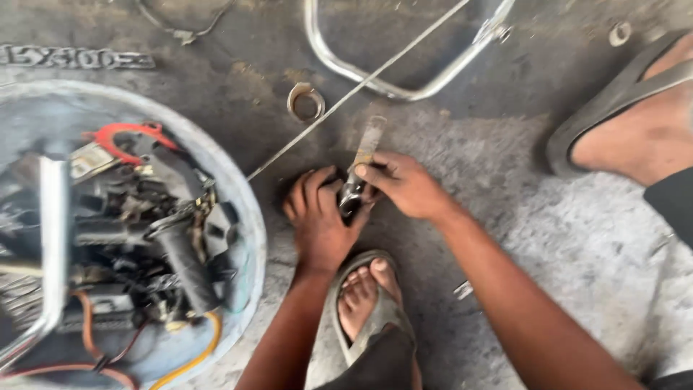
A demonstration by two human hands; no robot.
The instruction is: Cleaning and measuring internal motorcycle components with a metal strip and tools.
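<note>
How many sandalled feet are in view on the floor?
2. One foot is at bottom centre, just below the left hand and right hand. The other foot is at the upper right edge, partly cut off. More could lie outside the picture.

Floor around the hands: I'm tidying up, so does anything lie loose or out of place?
Yes. A metal ring clamp lies loose on the stained floor above the left hand, and a small metal bit lies by the right forearm. Both sit outside the parts basin.

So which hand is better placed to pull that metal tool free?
Probably the right hand: its fingers already pinch the shaft of the metal tool, while the left hand cups the dark part at its lower end, bracing it.
</note>
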